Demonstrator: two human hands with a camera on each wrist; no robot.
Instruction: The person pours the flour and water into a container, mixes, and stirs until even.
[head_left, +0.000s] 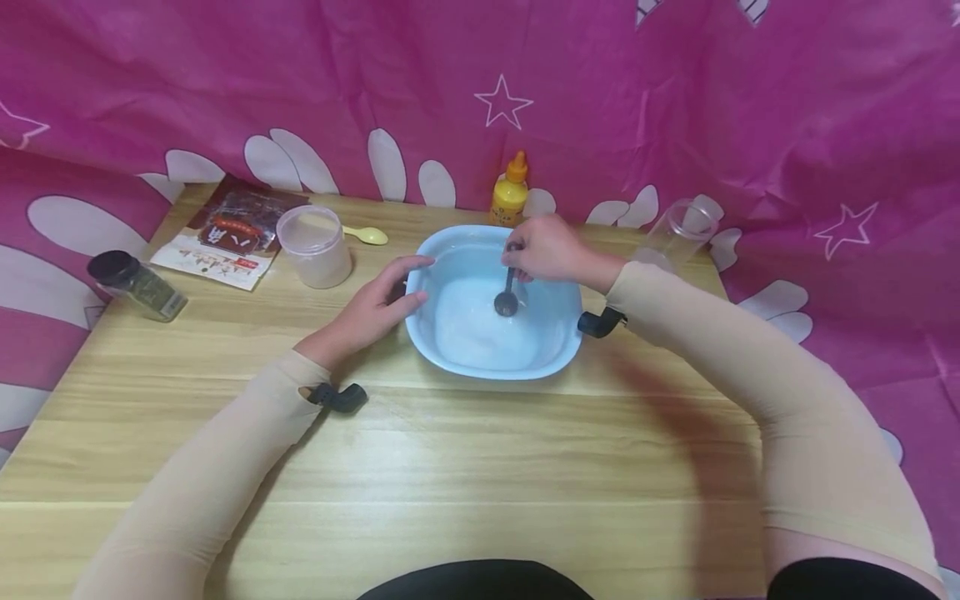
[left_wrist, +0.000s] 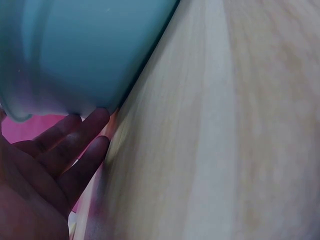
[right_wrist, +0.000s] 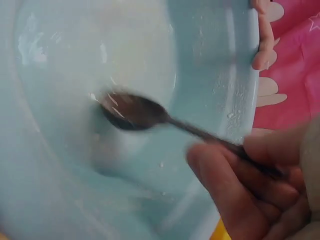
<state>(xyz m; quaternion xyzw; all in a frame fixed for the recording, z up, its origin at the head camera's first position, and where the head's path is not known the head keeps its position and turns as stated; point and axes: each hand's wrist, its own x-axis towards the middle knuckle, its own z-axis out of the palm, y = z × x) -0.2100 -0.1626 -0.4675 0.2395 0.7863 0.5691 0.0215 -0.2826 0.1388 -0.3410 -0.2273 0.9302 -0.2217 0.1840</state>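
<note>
A light blue basin (head_left: 564, 329) sits mid-table with white liquid in it. My right hand (head_left: 546, 248) pinches a dark metal spoon (head_left: 507, 298) by its handle, the bowl of the spoon down in the basin. In the right wrist view the spoon (right_wrist: 135, 112) is blurred above the basin's bottom (right_wrist: 75, 165), held by my right hand (right_wrist: 250, 185). My left hand (head_left: 378, 302) rests with straight fingers against the basin's left rim. The left wrist view shows those fingers (left_wrist: 75, 145) touching the basin's outer wall (left_wrist: 85, 50).
On the wooden table (head_left: 480, 467): a dark-capped spice jar (head_left: 137, 285) and a printed packet (head_left: 225, 235) at left, a round plastic tub (head_left: 313, 245), a small yellow spoon (head_left: 367, 235), a yellow squeeze bottle (head_left: 510, 192), and a clear jar (head_left: 678, 235) lying at right. Pink cloth surrounds the table.
</note>
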